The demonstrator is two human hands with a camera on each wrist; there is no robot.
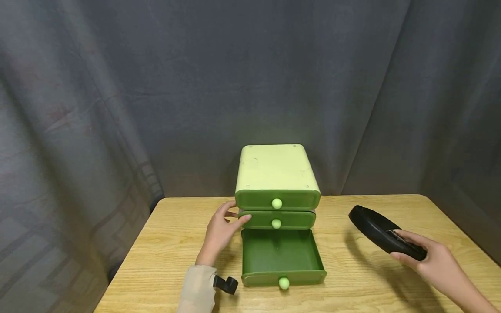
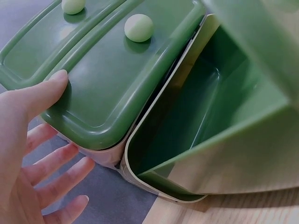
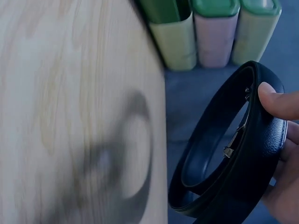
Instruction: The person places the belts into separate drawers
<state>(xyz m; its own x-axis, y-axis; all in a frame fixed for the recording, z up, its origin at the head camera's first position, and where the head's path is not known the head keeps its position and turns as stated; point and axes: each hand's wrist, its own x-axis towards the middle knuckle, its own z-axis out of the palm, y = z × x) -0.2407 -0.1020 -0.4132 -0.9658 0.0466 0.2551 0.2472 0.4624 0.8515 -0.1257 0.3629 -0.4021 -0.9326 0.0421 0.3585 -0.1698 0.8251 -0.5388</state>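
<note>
A small cabinet (image 1: 278, 167) with a pale yellow-green top and stacked green drawers stands on the table. Its bottom drawer (image 1: 279, 252) is pulled out, and nothing shows inside. The top drawer (image 1: 254, 200) and middle drawer (image 1: 254, 221) are closed. At the cabinet's left side, my left hand (image 1: 218, 234) touches the middle drawer's front with its thumb (image 2: 57, 84); the other fingers are spread and extended along the side. Off to the right, my right hand (image 1: 434, 258) holds a coiled black belt (image 1: 372, 229) above the table, thumb on one face. Metal buckle parts (image 3: 229, 151) show inside the coil.
The wooden table (image 1: 176, 243) has rounded far corners. Grey curtains (image 1: 274, 78) hang behind it and along both sides. Round light-green knobs (image 1: 284, 283) stick out from the drawer fronts. A black wrist device (image 1: 227, 284) juts from the left sleeve.
</note>
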